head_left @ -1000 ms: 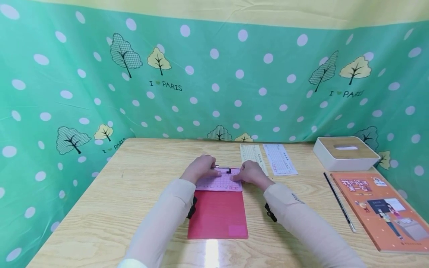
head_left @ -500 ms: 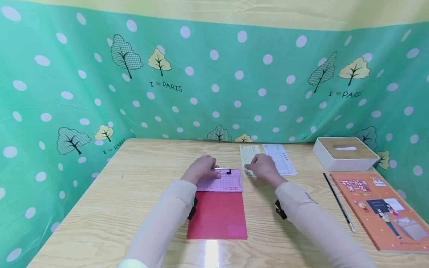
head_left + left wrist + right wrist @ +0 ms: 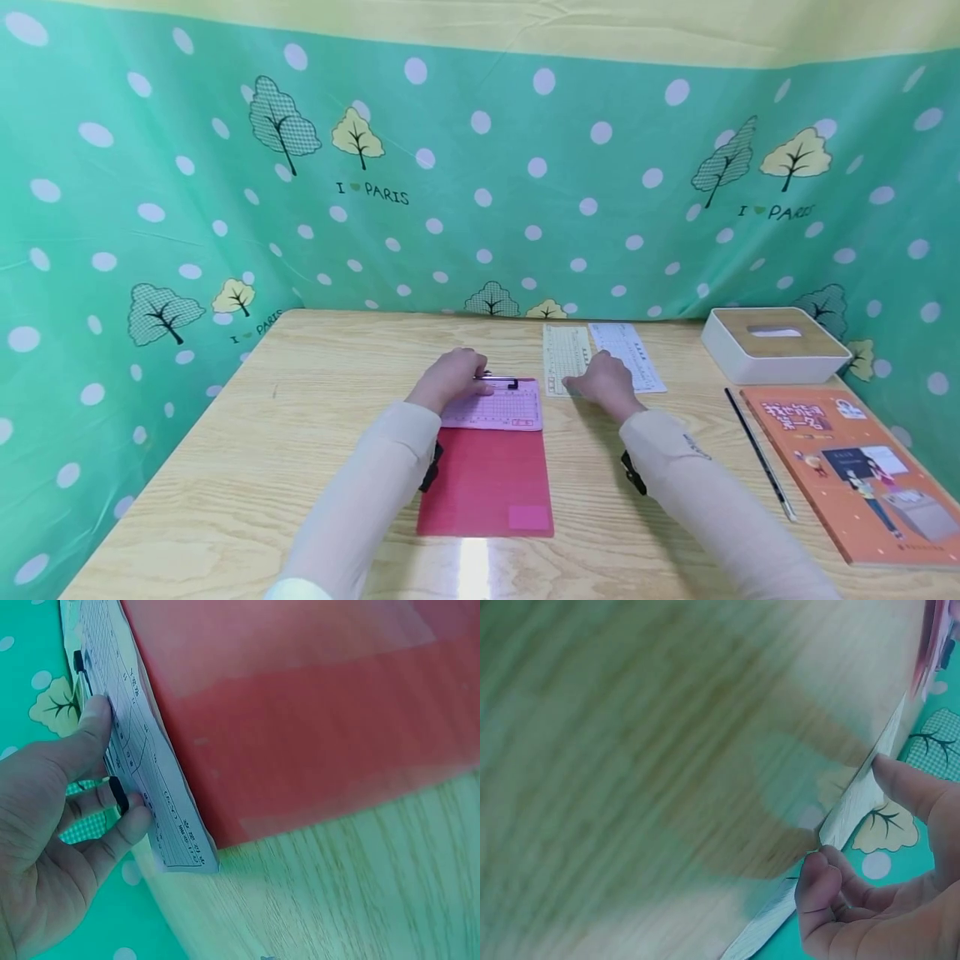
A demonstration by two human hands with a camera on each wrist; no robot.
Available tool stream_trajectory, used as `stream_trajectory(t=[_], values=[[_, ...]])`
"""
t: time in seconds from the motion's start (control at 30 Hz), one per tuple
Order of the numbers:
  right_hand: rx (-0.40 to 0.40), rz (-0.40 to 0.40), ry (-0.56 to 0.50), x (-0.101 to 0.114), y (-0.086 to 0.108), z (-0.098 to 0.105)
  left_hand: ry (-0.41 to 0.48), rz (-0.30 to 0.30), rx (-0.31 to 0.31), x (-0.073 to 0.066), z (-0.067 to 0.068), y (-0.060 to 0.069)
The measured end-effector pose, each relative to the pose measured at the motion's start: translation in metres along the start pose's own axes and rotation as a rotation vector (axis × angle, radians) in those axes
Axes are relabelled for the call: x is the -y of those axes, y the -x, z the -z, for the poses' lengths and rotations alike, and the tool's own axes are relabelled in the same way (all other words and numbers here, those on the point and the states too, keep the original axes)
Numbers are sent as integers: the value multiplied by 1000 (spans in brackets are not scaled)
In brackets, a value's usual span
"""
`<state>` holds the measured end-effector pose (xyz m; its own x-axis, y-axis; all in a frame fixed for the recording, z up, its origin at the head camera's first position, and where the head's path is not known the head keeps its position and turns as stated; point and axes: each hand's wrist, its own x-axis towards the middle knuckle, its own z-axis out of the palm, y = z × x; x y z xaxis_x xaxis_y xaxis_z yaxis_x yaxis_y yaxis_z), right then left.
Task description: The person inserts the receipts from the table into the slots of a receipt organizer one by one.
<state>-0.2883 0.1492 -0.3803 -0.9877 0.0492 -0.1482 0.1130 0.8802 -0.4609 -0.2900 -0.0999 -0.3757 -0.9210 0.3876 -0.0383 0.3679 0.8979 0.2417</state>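
A red clipboard (image 3: 486, 483) lies flat on the table, with a pink printed form (image 3: 517, 410) across its upper part. My left hand (image 3: 450, 379) holds the metal clip (image 3: 498, 382) at the board's top. In the left wrist view the thumb (image 3: 94, 720) lies over the clip, and other fingers curl by its black end (image 3: 118, 795). Right of the board, my right hand (image 3: 606, 382) grips the lower end of a pale yellow form (image 3: 562, 346). The right wrist view shows thumb and curled fingers at separate spots on that sheet (image 3: 855, 802).
A bluish-white form (image 3: 633, 362) lies beside the yellow one, partly behind my right hand. Farther right are a pencil (image 3: 761, 454), an orange book (image 3: 862, 483) and a white tissue box with wooden lid (image 3: 780, 346). A green dotted curtain (image 3: 480, 208) borders the table (image 3: 300, 417).
My right hand has left the pink form and moved right to the yellow form, which has turned and shifted slightly. My left hand has stayed at the clip.
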Motion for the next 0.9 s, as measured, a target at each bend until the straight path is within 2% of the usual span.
stream_trajectory(t=[0.1, 0.4, 0.53, 0.7, 0.9], values=[[-9, 3, 18, -2, -1, 1, 1, 3, 3, -1, 0, 0], [56, -79, 38, -3, -1, 6, 9, -3, 17, -2, 1, 1], [61, -88, 26, -5, 0, 6, 9, -11, 21, -3, 2, 1], [56, -51, -21, -4, 1, 9, -11, -12, 28, -4, 4, 1], [8, 15, -71, -5, 4, 16, -21, -4, 39, -6, 6, 3]])
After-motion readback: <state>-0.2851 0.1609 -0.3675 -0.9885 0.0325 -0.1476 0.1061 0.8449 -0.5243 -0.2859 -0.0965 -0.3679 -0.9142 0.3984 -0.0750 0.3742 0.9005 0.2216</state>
